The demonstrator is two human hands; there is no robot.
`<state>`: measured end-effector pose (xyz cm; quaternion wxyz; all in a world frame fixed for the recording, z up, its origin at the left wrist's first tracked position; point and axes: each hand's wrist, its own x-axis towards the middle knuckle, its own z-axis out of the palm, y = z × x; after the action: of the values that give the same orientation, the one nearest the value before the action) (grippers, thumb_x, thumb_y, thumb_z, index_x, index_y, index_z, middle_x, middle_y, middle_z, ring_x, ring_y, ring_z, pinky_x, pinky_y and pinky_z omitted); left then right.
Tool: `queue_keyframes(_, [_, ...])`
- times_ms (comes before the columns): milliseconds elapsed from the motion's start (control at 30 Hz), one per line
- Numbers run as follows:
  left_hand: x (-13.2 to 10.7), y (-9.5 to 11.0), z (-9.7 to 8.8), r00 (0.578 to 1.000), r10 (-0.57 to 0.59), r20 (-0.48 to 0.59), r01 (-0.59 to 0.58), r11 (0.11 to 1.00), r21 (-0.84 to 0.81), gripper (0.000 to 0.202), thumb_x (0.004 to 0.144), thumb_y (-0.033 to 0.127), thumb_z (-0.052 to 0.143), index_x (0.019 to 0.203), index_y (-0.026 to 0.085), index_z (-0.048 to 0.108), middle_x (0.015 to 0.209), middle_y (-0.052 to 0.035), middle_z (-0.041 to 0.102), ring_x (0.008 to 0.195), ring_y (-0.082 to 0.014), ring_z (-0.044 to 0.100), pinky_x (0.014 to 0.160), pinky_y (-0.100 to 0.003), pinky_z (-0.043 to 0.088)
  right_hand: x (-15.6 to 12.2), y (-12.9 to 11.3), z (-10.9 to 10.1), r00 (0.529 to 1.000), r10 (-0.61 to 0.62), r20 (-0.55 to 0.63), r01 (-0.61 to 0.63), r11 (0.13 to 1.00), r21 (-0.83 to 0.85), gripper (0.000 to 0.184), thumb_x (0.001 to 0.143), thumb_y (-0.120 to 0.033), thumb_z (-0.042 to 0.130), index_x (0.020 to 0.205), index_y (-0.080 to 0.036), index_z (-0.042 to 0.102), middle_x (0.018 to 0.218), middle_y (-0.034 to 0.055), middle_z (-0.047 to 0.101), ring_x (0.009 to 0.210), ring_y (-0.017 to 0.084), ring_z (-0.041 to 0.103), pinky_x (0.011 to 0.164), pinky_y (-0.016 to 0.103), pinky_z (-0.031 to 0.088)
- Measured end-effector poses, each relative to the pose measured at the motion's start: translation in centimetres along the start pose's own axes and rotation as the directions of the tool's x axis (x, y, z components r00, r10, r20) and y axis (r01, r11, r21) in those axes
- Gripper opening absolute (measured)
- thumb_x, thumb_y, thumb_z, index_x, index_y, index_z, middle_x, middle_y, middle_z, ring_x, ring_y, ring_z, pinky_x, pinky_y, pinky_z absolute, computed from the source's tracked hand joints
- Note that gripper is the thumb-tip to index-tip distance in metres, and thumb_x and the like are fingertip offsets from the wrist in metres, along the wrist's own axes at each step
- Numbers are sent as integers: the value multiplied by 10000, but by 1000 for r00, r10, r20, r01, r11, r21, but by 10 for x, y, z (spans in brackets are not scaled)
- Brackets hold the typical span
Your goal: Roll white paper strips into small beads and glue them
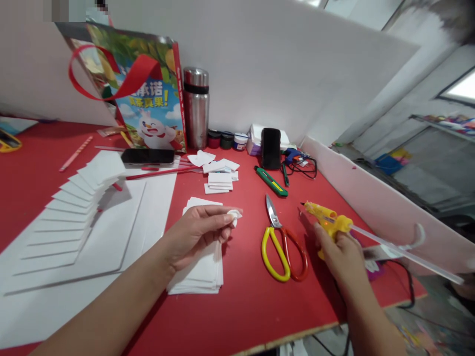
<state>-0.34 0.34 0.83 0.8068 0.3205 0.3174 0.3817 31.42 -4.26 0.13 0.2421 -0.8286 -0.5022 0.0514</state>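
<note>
My left hand point(198, 231) is closed, pinching a small rolled white paper piece point(234, 215) at its fingertips above a stack of white paper sheets point(202, 267). My right hand point(340, 252) grips a yellow hot glue gun point(328, 221). The gun's nozzle points left, and a clear glue stick point(404, 253) sticks out of its back to the right. Scissors point(282, 244) with one yellow and one red handle lie on the red table point(256, 306) between my hands.
A fan of stepped white sheets point(74, 202) lies at left on large white boards. Behind stand a printed gift bag point(141, 89), a steel flask point(196, 106), paint jars point(227, 140), two dark phones point(147, 156), a green utility knife point(270, 181) and small cut white pieces point(218, 175).
</note>
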Motion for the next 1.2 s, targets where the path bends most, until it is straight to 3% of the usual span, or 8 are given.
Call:
queue_keyframes(300, [-1, -4, 4, 996, 59, 66, -67, 989, 135, 285, 775, 247, 811, 1048, 170, 782, 748, -28, 663, 623, -95, 586, 622, -250, 532, 2, -5, 7, 1000, -19, 7, 20, 982, -188, 468, 821, -649, 444, 541, -275, 411, 556, 80, 546, 573, 257, 559, 585, 383, 416])
queue_keyframes(433, [-1, -5, 2, 993, 82, 88, -95, 982, 166, 311, 791, 238, 803, 1097, 199, 771, 769, -15, 660, 643, -90, 594, 640, -248, 532, -10, 13, 6, 967, -251, -54, 236, 952, -196, 491, 838, -661, 426, 704, -214, 580, 775, 162, 674, 823, 339, 661, 715, 451, 517])
queue_keyframes(533, [-2, -5, 3, 989, 104, 102, -122, 973, 196, 330, 814, 234, 784, 1142, 208, 755, 734, -10, 656, 657, -97, 605, 660, -255, 536, -40, 20, -8, 898, -410, -158, 357, 891, -280, 537, 921, -593, 393, 962, -143, 683, 1038, 214, 701, 1096, 393, 626, 869, 529, 512])
queue_keyframes(600, [-3, -5, 4, 987, 116, 115, -138, 967, 215, 311, 818, 231, 778, 1128, 204, 760, 727, -11, 655, 659, -102, 612, 664, -258, 537, -66, 10, -21, 841, -521, -146, 479, 842, -247, 425, 961, -488, 432, 1105, -184, 692, 1147, 168, 701, 1132, 361, 629, 906, 501, 505])
queue_keyframes(700, [-5, -5, 5, 979, 141, 147, -173, 957, 233, 316, 817, 216, 777, 1132, 222, 762, 774, -10, 652, 678, -102, 622, 665, -249, 534, -88, -31, -30, 816, -540, -205, 553, 833, 4, 358, 949, -299, 564, 1297, -234, 621, 1222, 103, 687, 1063, 264, 672, 904, 385, 531])
queue_keyframes(800, [-6, -5, 5, 972, 158, 177, -197, 952, 234, 319, 833, 205, 762, 1148, 249, 758, 826, -9, 661, 689, -91, 626, 671, -230, 522, -80, -80, -18, 732, -678, -71, 648, 659, 382, 390, 957, -152, 524, 1321, -256, 618, 1147, 64, 703, 1002, 186, 680, 844, 292, 545])
queue_keyframes(900, [-5, -2, 3, 969, 182, 169, -212, 961, 178, 261, 847, 217, 750, 1106, 238, 775, 798, -14, 681, 668, -84, 626, 671, -218, 507, -58, -113, 5, 692, -717, -83, 612, 521, 595, 416, 956, -73, 474, 1303, -227, 644, 1063, 60, 685, 885, 144, 662, 792, 279, 540])
queue_keyframes(1200, [0, 0, 1, 984, 151, 99, -154, 988, 19, 150, 844, 182, 740, 981, 168, 799, 738, -14, 674, 608, -65, 611, 634, -183, 486, -52, -122, 34, 741, -668, -73, 461, 426, 778, 439, 935, -39, 493, 1242, -272, 702, 989, 28, 638, 804, 112, 634, 689, 253, 517])
